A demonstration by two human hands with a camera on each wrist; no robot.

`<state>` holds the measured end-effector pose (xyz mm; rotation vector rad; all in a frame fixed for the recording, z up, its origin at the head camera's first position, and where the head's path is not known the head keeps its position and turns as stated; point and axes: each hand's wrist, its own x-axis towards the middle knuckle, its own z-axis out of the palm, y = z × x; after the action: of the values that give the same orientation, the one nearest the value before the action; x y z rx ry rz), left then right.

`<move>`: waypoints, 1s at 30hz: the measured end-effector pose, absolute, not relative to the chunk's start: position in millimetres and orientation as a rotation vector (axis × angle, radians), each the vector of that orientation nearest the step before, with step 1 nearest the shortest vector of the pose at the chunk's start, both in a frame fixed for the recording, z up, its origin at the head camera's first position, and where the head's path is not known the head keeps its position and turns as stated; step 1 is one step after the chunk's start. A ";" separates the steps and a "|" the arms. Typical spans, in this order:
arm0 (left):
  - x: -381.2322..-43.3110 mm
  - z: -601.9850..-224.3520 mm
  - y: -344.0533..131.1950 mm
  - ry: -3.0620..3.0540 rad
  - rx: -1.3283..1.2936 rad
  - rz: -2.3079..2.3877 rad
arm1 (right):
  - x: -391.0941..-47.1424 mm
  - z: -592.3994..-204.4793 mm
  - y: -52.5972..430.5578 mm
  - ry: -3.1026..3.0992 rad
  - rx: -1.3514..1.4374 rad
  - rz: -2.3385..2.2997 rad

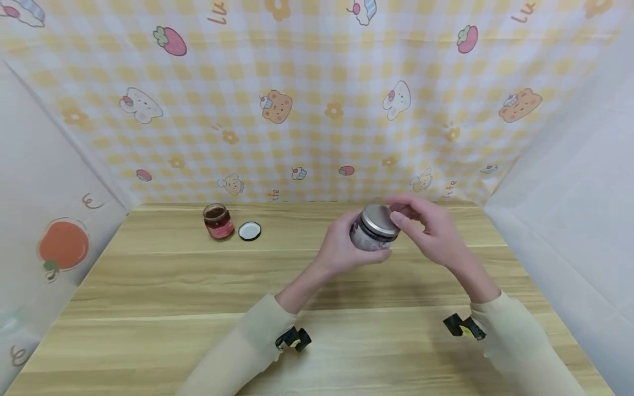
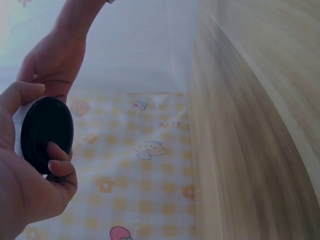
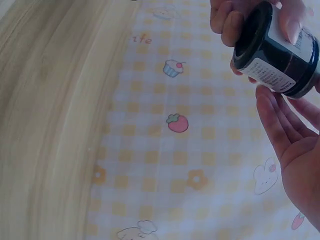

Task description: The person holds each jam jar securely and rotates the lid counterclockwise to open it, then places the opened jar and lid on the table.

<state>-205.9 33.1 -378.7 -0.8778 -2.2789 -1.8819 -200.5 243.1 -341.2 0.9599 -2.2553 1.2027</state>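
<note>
Currently, the left hand [image 1: 342,247] grips the dark cylindrical glass jar [image 1: 369,240], pale-labelled and tilted, above the light wood-grain table [image 1: 173,280]. The right hand [image 1: 435,231] is positioned at its round silver metal lid [image 1: 380,219]; whether it grips the lid cannot be determined. An uncapped red-labelled glass jar [image 1: 220,225] stands at far left.

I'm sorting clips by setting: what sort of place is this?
Probably a small tabletop space staged for recording: a checkered cartoon cloth hangs behind the wooden table, and a small black device, perhaps a camera, sits by each sleeve cuff.
</note>
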 end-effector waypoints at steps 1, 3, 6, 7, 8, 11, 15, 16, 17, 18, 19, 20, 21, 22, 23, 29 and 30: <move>-203.7 -378.2 32.0 -2.277 -0.882 -1.872 | -199.7 -339.8 241.9 -2.256 0.982 1.155; -199.2 -377.2 29.5 -2.281 -0.882 -1.858 | -198.4 -337.9 239.9 -2.254 1.027 1.108; -192.1 -375.4 24.4 -2.290 -0.879 -1.848 | -196.0 -335.8 237.8 -2.247 1.087 1.065; -189.5 -374.7 22.3 -2.298 -0.873 -1.848 | -194.8 -334.7 236.9 -2.253 1.106 1.056; -187.3 -374.2 20.1 -2.305 -0.867 -1.848 | -193.4 -333.7 235.8 -2.260 1.119 1.039; -181.5 -372.2 13.9 -2.313 -0.862 -1.827 | -188.6 -329.9 231.3 -2.298 1.152 0.961; -174.6 -369.9 6.8 -2.326 -0.850 -1.751 | -181.2 -324.7 222.7 -2.372 1.157 0.856; -172.8 -369.4 4.9 -2.331 -0.847 -1.718 | -179.6 -323.7 220.3 -2.393 1.152 0.837; -170.8 -368.8 2.9 -2.337 -0.842 -1.694 | -177.9 -322.8 217.9 -2.411 1.148 0.817; -168.7 -368.1 0.8 -2.345 -0.838 -1.667 | -176.4 -322.3 215.8 -2.429 1.144 0.805; -166.7 -367.9 -1.3 -2.350 -0.836 -1.638 | -174.9 -321.9 213.7 -2.446 1.140 0.793; -164.6 -367.4 -3.5 -2.359 -0.830 -1.609 | -173.6 -321.7 211.8 -2.461 1.139 0.777; -162.6 -367.3 -5.7 -2.370 -0.820 -1.580 | -172.3 -321.8 210.0 -2.474 1.141 0.765; -160.4 -366.8 -8.0 -2.381 -0.809 -1.559 | -170.8 -321.9 208.4 -2.485 1.141 0.747; -158.4 -366.5 -10.3 -2.389 -0.799 -1.540 | -169.6 -321.7 206.6 -2.489 1.147 0.736; -149.5 -367.9 -22.7 -2.437 -0.739 -1.399 | -165.4 -326.4 196.1 -2.497 1.178 0.662; -148.7 -368.5 -24.3 -2.441 -0.735 -1.372 | -165.4 -327.6 194.4 -2.500 1.181 0.657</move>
<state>-148.7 -24.3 -368.5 -0.7349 -2.4414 -1.3718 -165.4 194.4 -327.6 1.1812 -2.4996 0.6566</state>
